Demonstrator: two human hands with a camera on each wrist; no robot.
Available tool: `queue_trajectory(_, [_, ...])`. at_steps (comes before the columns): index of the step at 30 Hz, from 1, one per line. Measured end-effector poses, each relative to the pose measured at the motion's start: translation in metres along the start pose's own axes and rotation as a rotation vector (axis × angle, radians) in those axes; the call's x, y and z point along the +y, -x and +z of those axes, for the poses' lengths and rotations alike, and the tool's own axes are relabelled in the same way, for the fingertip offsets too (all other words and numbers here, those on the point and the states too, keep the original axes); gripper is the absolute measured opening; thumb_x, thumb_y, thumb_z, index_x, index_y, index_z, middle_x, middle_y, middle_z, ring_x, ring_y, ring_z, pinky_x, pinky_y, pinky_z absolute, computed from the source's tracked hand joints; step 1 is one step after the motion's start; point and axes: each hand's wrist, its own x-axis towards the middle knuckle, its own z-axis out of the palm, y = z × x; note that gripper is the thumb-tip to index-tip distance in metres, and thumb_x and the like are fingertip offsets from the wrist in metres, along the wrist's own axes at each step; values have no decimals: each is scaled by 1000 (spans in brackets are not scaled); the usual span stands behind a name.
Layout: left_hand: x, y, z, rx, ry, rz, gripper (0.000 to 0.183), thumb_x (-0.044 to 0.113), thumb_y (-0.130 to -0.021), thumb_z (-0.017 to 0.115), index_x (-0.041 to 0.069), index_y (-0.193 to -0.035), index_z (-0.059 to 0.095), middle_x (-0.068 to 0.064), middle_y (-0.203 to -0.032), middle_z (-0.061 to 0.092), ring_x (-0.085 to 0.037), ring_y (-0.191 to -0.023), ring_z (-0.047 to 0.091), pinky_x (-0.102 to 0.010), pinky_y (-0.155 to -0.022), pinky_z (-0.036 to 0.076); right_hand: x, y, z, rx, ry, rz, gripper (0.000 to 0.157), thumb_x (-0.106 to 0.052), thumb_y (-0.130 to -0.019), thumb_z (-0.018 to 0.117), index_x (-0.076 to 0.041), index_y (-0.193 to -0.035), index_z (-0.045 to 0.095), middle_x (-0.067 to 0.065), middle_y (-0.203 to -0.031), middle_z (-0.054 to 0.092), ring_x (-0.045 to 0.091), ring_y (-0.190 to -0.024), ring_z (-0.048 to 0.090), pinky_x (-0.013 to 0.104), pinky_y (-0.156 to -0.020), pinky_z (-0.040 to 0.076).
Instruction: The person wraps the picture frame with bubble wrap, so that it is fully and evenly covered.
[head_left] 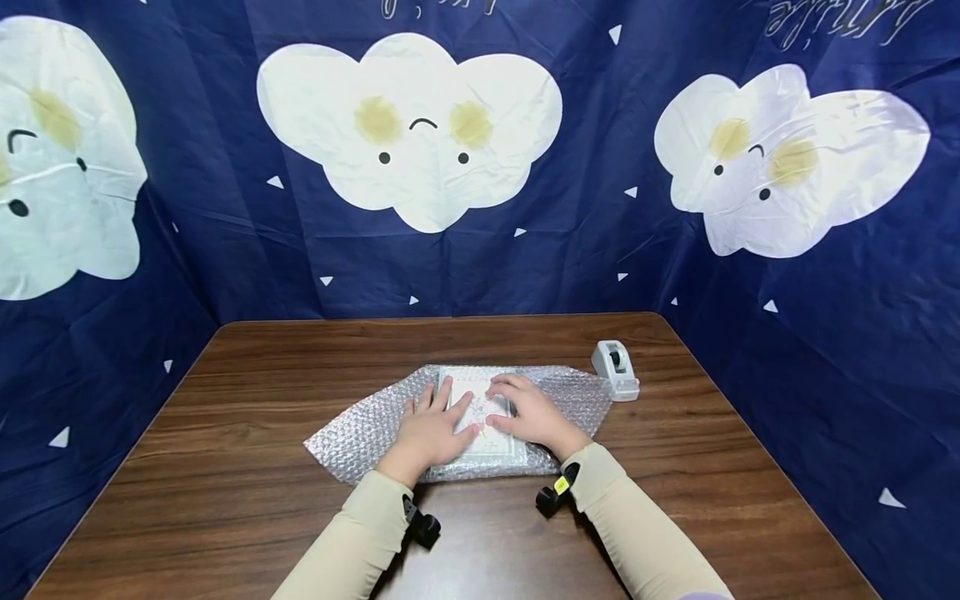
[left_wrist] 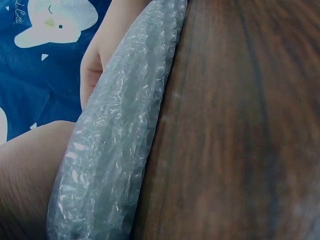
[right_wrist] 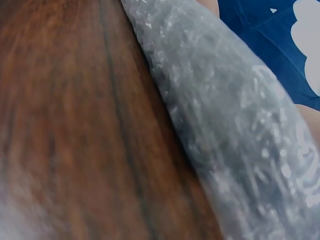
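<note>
A flat, whitish rectangular item (head_left: 491, 447) lies on a sheet of bubble wrap (head_left: 363, 433), and a clear layer seems to cover it. What the item is cannot be made out. My left hand (head_left: 431, 429) rests on its left part with the fingers spread. On its right part, my right hand (head_left: 536, 417) touches the top with bent, parted fingers. In the left wrist view the near edge of the bubble wrap (left_wrist: 110, 130) bulges up and hides parts of the hands. The right wrist view shows the bubble wrap (right_wrist: 235, 115) blurred, covering the fingers.
A white tape dispenser (head_left: 617, 371) stands at the right, by the wrap's right end. Everything lies on a brown wooden table (head_left: 247, 417). A dark blue curtain with clouds (head_left: 225, 250) hangs behind and along both sides.
</note>
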Motion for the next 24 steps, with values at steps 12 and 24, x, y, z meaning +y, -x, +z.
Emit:
queue_trajectory(12, [0, -3, 1, -10, -9, -4, 69, 67, -100, 36, 33, -159, 33, -10, -170, 10, -44, -153, 11, -70, -116, 13, 8, 3, -2, -25, -22, 77, 61, -50, -94, 66, -14, -142, 58, 8, -154, 45, 31, -146, 36, 56, -114, 34])
queue_trajectory(24, [-10, -1, -4, -35, 4, -22, 71, 70, -99, 35, 33, -160, 32, -9, -170, 9, -42, -154, 10, -71, -115, 12, 14, 9, -19, 112, -27, 138, 66, -41, -94, 70, -10, -149, 50, 16, -153, 47, 34, -147, 34, 59, -115, 32])
